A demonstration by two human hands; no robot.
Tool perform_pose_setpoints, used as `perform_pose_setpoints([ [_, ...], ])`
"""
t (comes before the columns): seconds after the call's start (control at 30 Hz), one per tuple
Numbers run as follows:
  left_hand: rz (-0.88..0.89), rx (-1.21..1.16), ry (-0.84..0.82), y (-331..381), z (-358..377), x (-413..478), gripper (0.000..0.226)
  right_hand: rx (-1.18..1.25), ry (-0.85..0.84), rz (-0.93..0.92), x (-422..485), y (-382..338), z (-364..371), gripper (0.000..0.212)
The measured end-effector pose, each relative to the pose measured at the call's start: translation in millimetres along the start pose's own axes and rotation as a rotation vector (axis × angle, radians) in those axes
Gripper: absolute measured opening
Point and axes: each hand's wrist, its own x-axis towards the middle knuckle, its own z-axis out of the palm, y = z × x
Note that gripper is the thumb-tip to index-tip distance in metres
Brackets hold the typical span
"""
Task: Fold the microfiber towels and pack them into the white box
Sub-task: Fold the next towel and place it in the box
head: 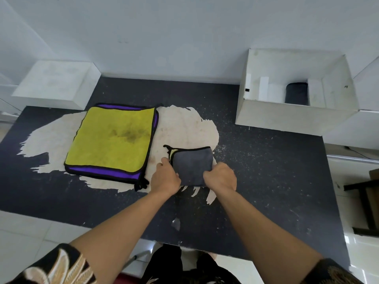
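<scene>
Gripping the grey towel, left hand and right hand flank it.

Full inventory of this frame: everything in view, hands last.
folded grey towel: 1, grey, black trim, yellow corner showing, table centre
towel stack: count unclear, yellow on top, purple layers beneath, left of the grey towel
white box: 1, white, open, table's far right
packed towel: 1, dark grey, inside the white box
second white box: 1, white, far left
table: 1, black, worn pale patch mid-top
left hand: 1, grips the grey towel's left edge
right hand: 1, grips its right edge
</scene>
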Motion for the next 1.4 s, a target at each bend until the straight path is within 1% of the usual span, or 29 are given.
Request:
perform_pose_setpoints([
  [0.07, 0.057, 0.119, 0.110, 8.3, -2.8, -6.5, 0.044, 0.059, -0.007, 0.016, 3.0, 5.6, -10.3, 0.028],
  [0.1, 0.110, 0.133, 0.174, 15.1, -3.8, -8.6, 0.044, 0.089, 0.006, 0.020, 4.7, 9.8, -13.3, 0.025],
  [0.13, 0.158, 0.101, 0.202, 24.8, -5.0, -9.9, 0.042, 0.117, 0.022, 0.019, 5.3, 13.6, -16.0, 0.023],
  [0.17, 0.178, 0.042, 0.180, 36.8, -6.1, -8.9, 0.039, 0.137, 0.033, 0.014, 5.2, 16.8, -17.7, 0.023],
  [0.2, 0.166, -0.020, 0.131, 50.4, -7.1, -6.3, 0.038, 0.145, 0.041, 0.000, 3.5, 19.7, -19.1, 0.027],
  [0.23, 0.126, -0.062, 0.066, 63.9, -6.5, -1.0, 0.041, 0.145, 0.039, -0.025, 1.1, 22.1, -19.1, 0.033],
  [0.27, 0.090, -0.080, 0.011, 77.0, -5.3, 5.3, 0.051, 0.147, 0.039, -0.059, -2.0, 23.4, -18.2, 0.037],
  [0.33, 0.052, -0.028, -0.071, 100.4, -1.9, 15.9, 0.075, 0.166, 0.051, -0.142, -8.2, 24.3, -14.7, 0.039],
  [0.37, 0.047, 0.022, -0.092, 110.0, 0.1, 18.9, 0.082, 0.181, 0.064, -0.187, -10.6, 25.1, -12.2, 0.036],
  [0.4, 0.048, 0.071, -0.107, 117.2, 1.7, 21.4, 0.084, 0.195, 0.082, -0.232, -12.3, 25.4, -9.0, 0.031],
  [0.47, 0.032, 0.135, -0.145, 127.6, 3.2, 24.6, 0.081, 0.205, 0.136, -0.303, -13.8, 27.7, -4.4, 0.021],
  [0.5, 0.023, 0.162, -0.171, 131.1, 2.3, 24.9, 0.080, 0.199, 0.159, -0.322, -14.3, 29.3, -3.9, 0.020],
  [0.53, 0.033, 0.192, -0.199, 134.5, 0.7, 24.8, 0.078, 0.186, 0.174, -0.340, -14.7, 31.3, -4.1, 0.022],
  [0.57, 0.056, 0.214, -0.218, 136.3, -1.3, 25.8, 0.071, 0.169, 0.182, -0.367, -15.6, 32.9, -4.8, 0.027],
  [0.63, 0.090, 0.196, -0.227, 137.2, -7.5, 28.5, 0.037, 0.133, 0.207, -0.444, -19.6, 33.7, -7.2, 0.035],
  [0.67, 0.087, 0.164, -0.230, 136.1, -11.9, 29.1, 0.021, 0.116, 0.228, -0.486, -21.7, 33.3, -7.4, 0.036],
  [0.7, 0.076, 0.123, -0.232, 133.6, -16.2, 30.3, 0.013, 0.091, 0.246, -0.526, -23.4, 32.3, -7.2, 0.033],
  [0.73, 0.052, 0.070, -0.232, 129.2, -20.4, 31.6, 0.009, 0.056, 0.258, -0.564, -25.1, 30.6, -5.9, 0.027],
  [0.83, -0.006, -0.099, -0.215, 107.1, -27.7, 42.9, 0.010, -0.049, 0.275, -0.682, -31.2, 23.4, 1.0, 0.016],
  [0.9, -0.020, -0.163, -0.215, 88.3, -31.3, 52.4, 0.014, -0.080, 0.270, -0.760, -34.4, 16.0, 6.8, 0.015],
  [1.0, -0.054, -0.232, -0.221, 62.4, -34.9, 63.2, 0.011, -0.116, 0.233, -0.848, -36.4, 7.3, 19.7, 0.017],
  [1.1, -0.077, -0.234, -0.188, 38.9, -34.9, 70.1, 0.009, -0.143, 0.163, -0.904, -37.8, 4.0, 36.4, 0.017],
  [1.2, -0.072, -0.232, -0.178, 24.4, -32.3, 74.4, 0.010, -0.166, 0.124, -0.916, -38.3, 1.2, 47.6, 0.016],
  [1.3, -0.068, -0.224, -0.188, 14.6, -30.0, 74.7, 0.024, -0.204, 0.111, -0.922, -35.8, 2.4, 56.8, 0.019],
  [1.33, -0.068, -0.218, -0.190, 11.9, -29.1, 74.1, 0.025, -0.229, 0.121, -0.936, -34.2, 4.5, 59.4, 0.022],
  [1.4, -0.065, -0.210, -0.190, 8.2, -27.7, 72.6, 0.018, -0.293, 0.119, -0.983, -33.1, 8.3, 61.0, 0.020],
])
